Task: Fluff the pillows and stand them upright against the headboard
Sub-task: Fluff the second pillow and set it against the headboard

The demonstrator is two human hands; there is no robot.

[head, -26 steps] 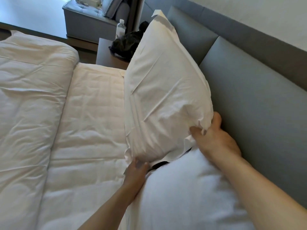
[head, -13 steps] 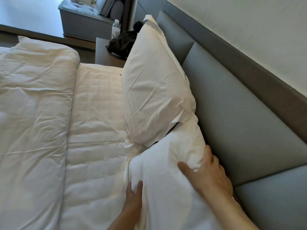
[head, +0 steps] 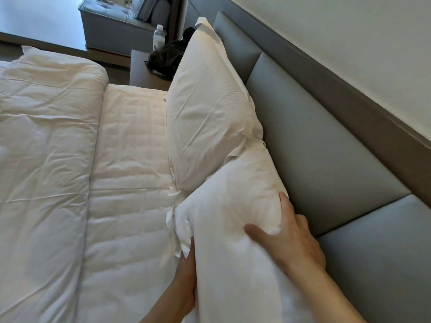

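Two white pillows lie along the grey padded headboard. The far pillow stands upright and leans on the headboard, with no hand on it. The near pillow stands in front of me, its far corner overlapping the far pillow's lower edge. My right hand grips the near pillow's upper edge next to the headboard, thumb pressed into the front face. My left hand holds its lower left side against the mattress, fingers tucked behind the fabric.
A folded-back white duvet covers the left of the bed. Beyond the far pillow a nightstand carries a dark bundle and a water bottle. A grey upholstered bench stands further back.
Both hands let go of the far pillow, which now leans on the headboard, and moved back onto the near pillow, which they now grip at its top and lower left.
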